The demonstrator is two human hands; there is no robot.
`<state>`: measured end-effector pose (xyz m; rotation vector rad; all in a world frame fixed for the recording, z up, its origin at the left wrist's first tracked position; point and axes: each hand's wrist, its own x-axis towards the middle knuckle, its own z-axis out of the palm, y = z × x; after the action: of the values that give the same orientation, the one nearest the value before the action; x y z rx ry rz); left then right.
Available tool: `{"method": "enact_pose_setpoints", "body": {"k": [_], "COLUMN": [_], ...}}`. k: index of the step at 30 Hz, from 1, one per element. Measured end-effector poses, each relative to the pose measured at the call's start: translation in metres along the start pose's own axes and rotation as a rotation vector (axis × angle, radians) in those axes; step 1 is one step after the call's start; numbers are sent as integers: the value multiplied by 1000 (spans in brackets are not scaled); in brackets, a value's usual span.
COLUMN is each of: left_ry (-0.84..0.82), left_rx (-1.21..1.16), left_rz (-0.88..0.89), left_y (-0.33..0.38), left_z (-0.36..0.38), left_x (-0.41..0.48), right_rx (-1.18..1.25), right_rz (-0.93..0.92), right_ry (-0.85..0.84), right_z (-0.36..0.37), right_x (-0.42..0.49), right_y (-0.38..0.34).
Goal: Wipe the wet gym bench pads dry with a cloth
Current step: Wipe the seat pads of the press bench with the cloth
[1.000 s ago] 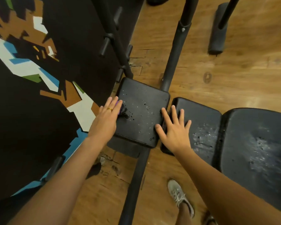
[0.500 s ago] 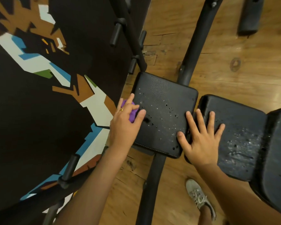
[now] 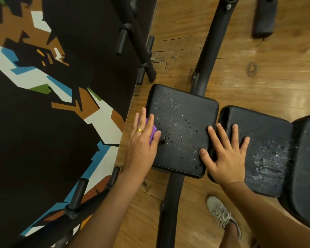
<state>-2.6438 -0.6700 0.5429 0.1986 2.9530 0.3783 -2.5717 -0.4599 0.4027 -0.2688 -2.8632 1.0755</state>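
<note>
Head camera, looking straight down. Three black gym bench pads run in a row from the middle of the frame to the right edge, above a wooden floor (image 3: 258, 77).

The first pad (image 3: 183, 119), roughly square, sits at centre and is dotted with water drops, thickest across its middle and lower right. The left hand (image 3: 141, 142) lies on its left edge, fingers stretched out flat and pressing down on a bunched purple cloth (image 3: 151, 131), which shows only between the fingers and the thumb. The cloth touches the pad's left margin, so nearly all the drops lie to its right in the frame.

The right hand (image 3: 225, 158) rests open and spread, holding nothing. Its palm is on the left end of the second pad (image 3: 268, 145), and its thumb and forefinger reach over the gap onto the first pad's right edge. The second pad carries a larger wet smear on its right half. The third pad (image 3: 308, 158) is cut off at the right edge.

The left hand, with the cloth, is nearer the drops. The wipe probably has to travel rightward across the first pad towards the right hand.

A painted dark wall (image 3: 43, 131) fills the left of the frame.
</note>
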Motion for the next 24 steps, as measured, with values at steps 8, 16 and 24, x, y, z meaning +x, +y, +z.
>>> {"method": "enact_pose_setpoints", "body": {"k": [8,16,24], "left_ry": [-332,-149,-177], "left_rx": [-51,-5,45], "left_rz": [276,102,164], "left_y": [-32,-10,20], "left_z": [-39,-14,-27], "left_x": [7,23,110], "right_rx": [-12,-38,-35], "right_rz": [-16,-18,-18], "right_ry": [12,-2,0], "right_z": [-1,2,3], "right_x": [-2,-1,-1], "right_y": [3,4,5]}}
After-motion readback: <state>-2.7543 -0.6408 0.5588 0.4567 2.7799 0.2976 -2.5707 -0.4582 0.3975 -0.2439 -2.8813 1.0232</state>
